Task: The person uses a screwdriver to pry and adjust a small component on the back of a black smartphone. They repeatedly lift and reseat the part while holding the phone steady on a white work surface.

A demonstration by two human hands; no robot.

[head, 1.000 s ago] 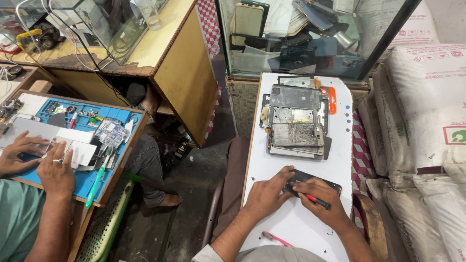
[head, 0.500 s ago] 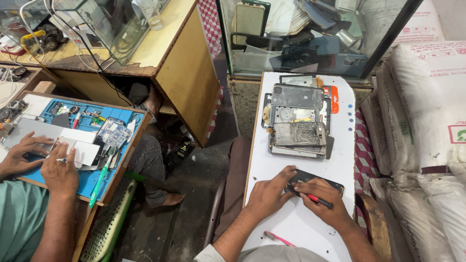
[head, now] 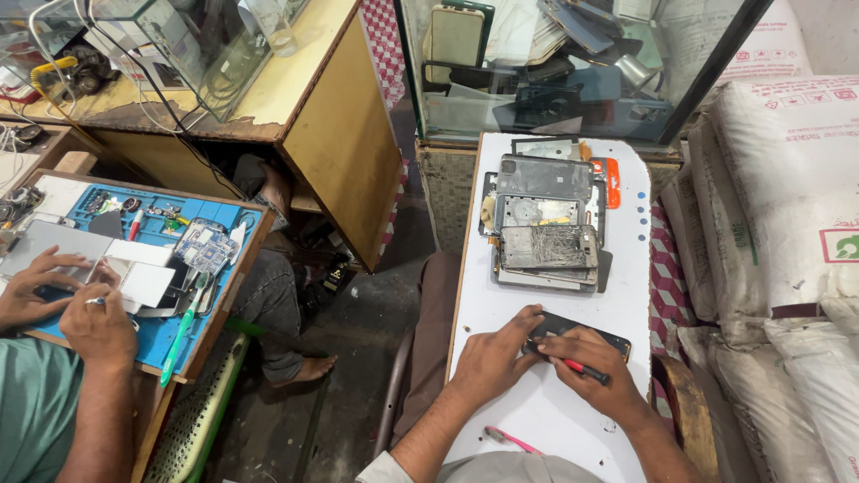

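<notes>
Phone stack (head: pixel 546 234) just beyond held phone (head: pixel 582 333)

We see a black phone (head: pixel 586 333), a red-handled tool (head: pixel 586 368), a white table (head: pixel 555 420), and at nine o'clock a blue mat (head: pixel 192 268).

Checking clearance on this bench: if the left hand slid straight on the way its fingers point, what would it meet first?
Probably the stack of broken phones: the left hand rests on the dark phone, fingers pointing up the white table.

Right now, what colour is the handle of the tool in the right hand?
Red, with a black tip end; the tool in the right hand shows in the head view.
</notes>
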